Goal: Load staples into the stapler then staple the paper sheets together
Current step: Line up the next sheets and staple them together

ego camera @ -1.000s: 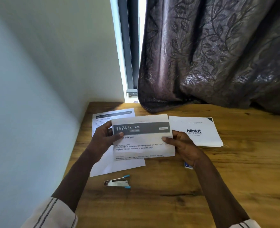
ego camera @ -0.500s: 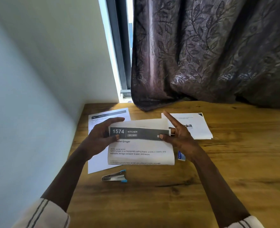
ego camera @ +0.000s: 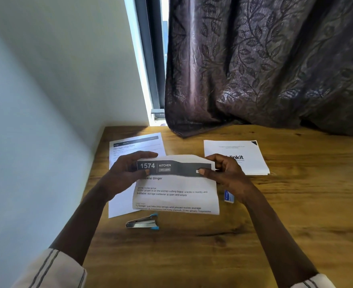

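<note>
I hold a printed sheet (ego camera: 175,194) headed "1574 KITCHEN" upright above the table, its lower edge near the wood. My left hand (ego camera: 125,173) pinches its top left corner, thumb in front and fingers behind. My right hand (ego camera: 223,173) pinches the top right corner the same way. A small silver stapler (ego camera: 142,222) with blue tips lies on the table just below the sheet, touched by neither hand. A small blue staple box (ego camera: 229,197) peeks out beside my right wrist.
Another printed sheet (ego camera: 134,144) lies flat behind my left hand. A white "blinkit" paper stack (ego camera: 248,154) lies at the right. The wooden table (ego camera: 296,204) meets a wall on the left, and a dark curtain (ego camera: 265,69) hangs over its back edge.
My right hand's fingers, spread and raised half a second ago, now close on the sheet's top right corner. The sheet stands more upright than a second ago. The stapler has not moved.
</note>
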